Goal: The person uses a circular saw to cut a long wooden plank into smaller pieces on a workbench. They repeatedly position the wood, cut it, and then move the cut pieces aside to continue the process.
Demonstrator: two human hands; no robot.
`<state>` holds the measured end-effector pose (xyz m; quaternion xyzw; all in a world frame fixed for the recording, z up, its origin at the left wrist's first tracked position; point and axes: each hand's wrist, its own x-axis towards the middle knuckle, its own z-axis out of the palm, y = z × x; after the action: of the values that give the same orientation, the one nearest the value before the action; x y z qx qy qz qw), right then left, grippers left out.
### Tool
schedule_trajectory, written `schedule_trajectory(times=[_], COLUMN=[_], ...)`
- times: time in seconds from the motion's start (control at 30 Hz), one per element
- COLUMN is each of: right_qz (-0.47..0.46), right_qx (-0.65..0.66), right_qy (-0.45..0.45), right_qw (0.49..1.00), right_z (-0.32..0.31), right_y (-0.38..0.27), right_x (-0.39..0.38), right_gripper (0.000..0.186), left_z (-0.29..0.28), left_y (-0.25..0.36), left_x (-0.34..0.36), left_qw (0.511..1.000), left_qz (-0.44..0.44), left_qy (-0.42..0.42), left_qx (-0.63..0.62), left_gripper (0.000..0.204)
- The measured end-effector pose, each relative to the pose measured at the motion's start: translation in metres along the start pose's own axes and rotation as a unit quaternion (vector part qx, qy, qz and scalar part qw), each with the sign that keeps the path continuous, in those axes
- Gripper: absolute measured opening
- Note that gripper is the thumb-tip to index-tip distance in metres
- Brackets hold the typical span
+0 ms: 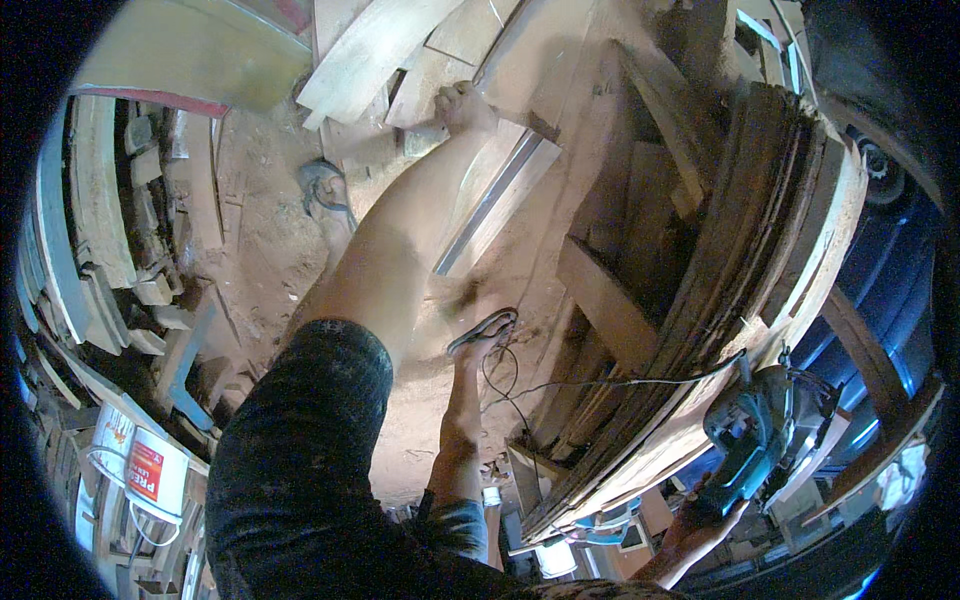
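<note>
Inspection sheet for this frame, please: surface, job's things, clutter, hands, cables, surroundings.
Surface: sawdust-covered floor; the person's foot in a sandal stands on it.
Job's things: teal power tool at a stack of curved boards; pale board at the top.
Clutter: loose planks piled at the top, offcuts on the left, a second sandal lying on the floor.
Hands: left hand grips the pale board; right hand holds the power tool from below.
Cables: thin cord runs from the tool toward the foot, looping on the floor.
Surroundings: white bucket lower left; blue surface at right, unclear.
</note>
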<state>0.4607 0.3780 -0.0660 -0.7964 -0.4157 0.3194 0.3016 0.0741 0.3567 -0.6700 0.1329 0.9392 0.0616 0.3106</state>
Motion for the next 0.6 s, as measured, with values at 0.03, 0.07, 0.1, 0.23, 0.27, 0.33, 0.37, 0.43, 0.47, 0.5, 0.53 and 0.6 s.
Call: schedule_trajectory(times=[0.03,0.07,0.1,0.23,0.27,0.33,0.37,0.43,0.47,0.5,0.53,0.6], right_qz=[0.012,0.041,0.074,0.047,0.067,0.061,0.035,0.043,0.076,0.109,0.114,0.12], right_qx=[0.013,0.076,0.137,0.104,0.123,0.116,0.085,0.087,0.12,0.152,0.158,0.166], right_qy=[-0.019,-0.049,-0.083,-0.023,-0.039,-0.026,-0.007,-0.006,-0.028,-0.049,-0.079,-0.128], right_qw=[1.0,0.995,0.984,0.993,0.989,0.991,0.996,0.995,0.989,0.981,0.978,0.97], right_z=[-0.003,-0.019,-0.016,-0.005,-0.015,-0.017,0.002,0.009,0.004,-0.002,-0.013,-0.037], right_y=[-0.001,0.0,-0.003,-0.001,-0.001,0.001,0.0,-0.002,-0.002,-0.001,0.0,0.007], right_x=[0.003,0.017,0.025,0.013,0.025,0.023,0.012,0.004,0.009,0.014,0.024,0.04], right_gripper=[0.056,0.056,0.056,0.059,0.06,0.06,0.058,0.056,0.055,0.055,0.058,0.065], left_z=[0.003,0.002,0.002,0.013,-0.002,-0.033,-0.045,-0.073,-0.085,-0.09,-0.092,-0.1], left_y=[-0.009,-0.022,-0.038,-0.005,-0.006,-0.011,-0.021,-0.046,-0.06,-0.075,-0.094,-0.12], left_x=[0.011,0.027,0.035,-0.033,-0.05,-0.075,-0.084,-0.104,-0.112,-0.118,-0.125,-0.134], left_qw=[0.994,0.975,0.945,0.951,0.948,0.937,0.946,0.957,0.961,0.959,0.957,0.941], left_qz=[0.015,0.029,0.038,0.099,0.119,0.171,0.174,0.177,0.177,0.202,0.22,0.283], left_qy=[-0.093,-0.183,-0.268,0.142,0.141,0.141,0.156,0.086,0.052,0.079,0.111,0.163], left_qx=[-0.062,-0.123,-0.185,-0.254,-0.261,-0.27,-0.227,-0.213,-0.206,-0.181,-0.154,-0.086], left_gripper=[0.068,0.067,0.067,0.044,0.041,0.036,0.032,0.031,0.03,0.03,0.029,0.028])
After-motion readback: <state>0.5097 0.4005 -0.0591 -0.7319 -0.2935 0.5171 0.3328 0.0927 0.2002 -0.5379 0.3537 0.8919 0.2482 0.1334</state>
